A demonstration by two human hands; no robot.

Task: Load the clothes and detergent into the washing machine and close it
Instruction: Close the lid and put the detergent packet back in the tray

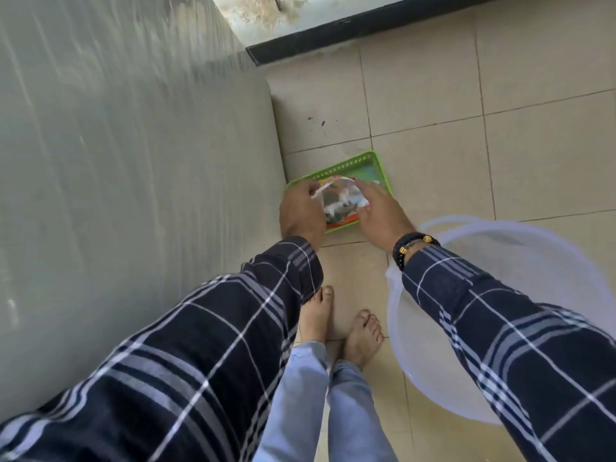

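While left hand (301, 211) pinches a blurred packet (340, 199), right hand (380, 215) touches it, fingers straight.

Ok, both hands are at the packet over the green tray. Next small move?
Probably swing the packet left over the washing machine: the left hand pinches its rim, the right hand touches it with straight fingers, and the machine stands just beside.

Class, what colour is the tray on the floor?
Bright green; the tray shows best in the head view.
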